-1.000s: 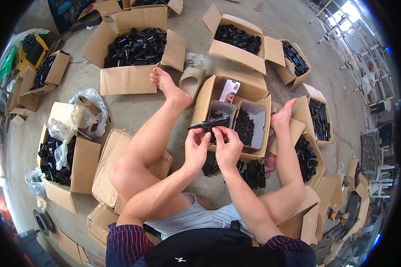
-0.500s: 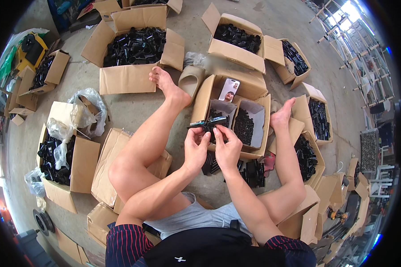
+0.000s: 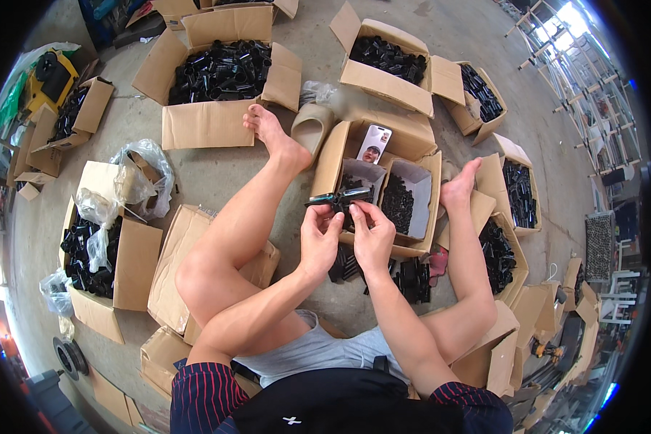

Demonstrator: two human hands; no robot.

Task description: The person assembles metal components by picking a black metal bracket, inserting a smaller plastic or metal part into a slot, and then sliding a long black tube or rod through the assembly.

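Between my two hands is a glossy black part (image 3: 349, 195), long and tube-like; its exact kind is not clear. My left hand (image 3: 319, 242) closes its thumb and fingers on the left end. My right hand (image 3: 373, 237) pinches the part from below on the right, fingertips partly hidden. Just beyond them stands an open cardboard box (image 3: 328, 160) with two light-lined compartments. Small black pieces (image 3: 396, 206) lie in the right compartment. A phone with a lit screen (image 3: 373, 144) leans at the back of the box.
Cardboard boxes of black parts stand around me: a large one (image 3: 208, 126) at far left, another (image 3: 387, 85) at far right, and one with plastic bags (image 3: 130, 253) at left. Black parts (image 3: 412, 280) lie on the floor by my right forearm. A metal rack (image 3: 575, 94) stands at right.
The held black part has turned slightly, and both hands have shifted a little to the right. Both hands keep their grip on it.
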